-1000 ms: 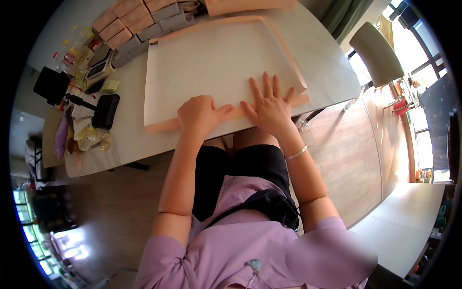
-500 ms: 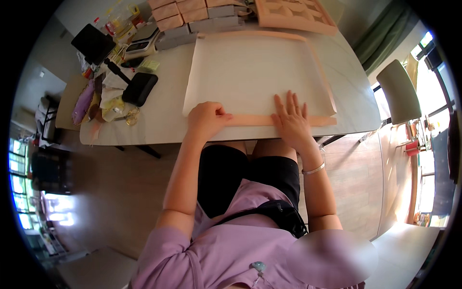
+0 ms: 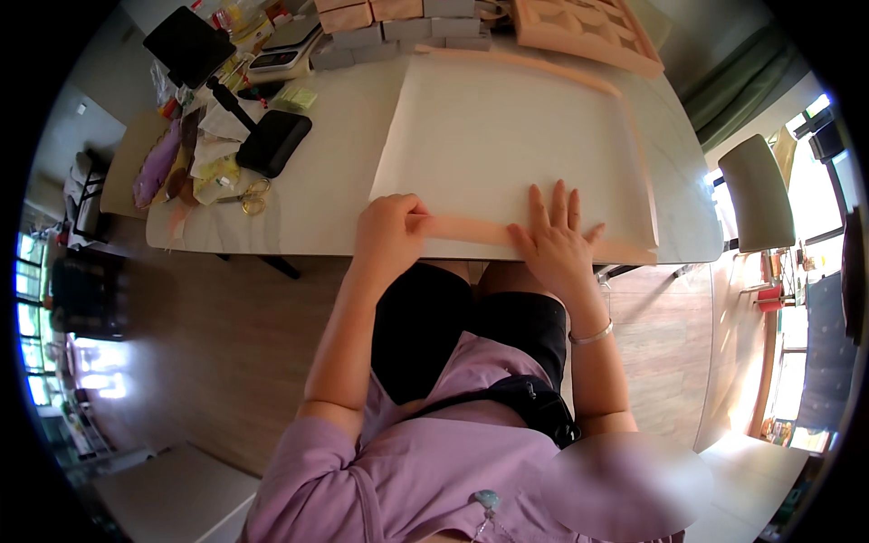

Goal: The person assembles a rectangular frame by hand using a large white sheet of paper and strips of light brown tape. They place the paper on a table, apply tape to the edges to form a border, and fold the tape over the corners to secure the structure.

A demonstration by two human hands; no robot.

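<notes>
Peach-coloured paper forms a folded strip [image 3: 471,232] along the near edge of a large cream sheet [image 3: 507,136], and both hands rest on it. The left hand [image 3: 391,233] is curled, its fingers pinching the strip's left end against the sheet. The right hand [image 3: 557,237] lies just to the right of it, open and flat with fingers spread, pressing down on the strip and the sheet while grasping nothing; a thin bangle [image 3: 590,336] circles its wrist. The sheet lies on a pale worktop [image 3: 335,181], reaching away from both hands, with a peach border along its right and far sides. To the left of the left hand lie gold-handled scissors [image 3: 250,194], and beyond them a black pouch [image 3: 273,142]. Farther off, past the sheet, stand a row of grey boxes [image 3: 398,34] and a peach moulded tray [image 3: 584,29].
</notes>
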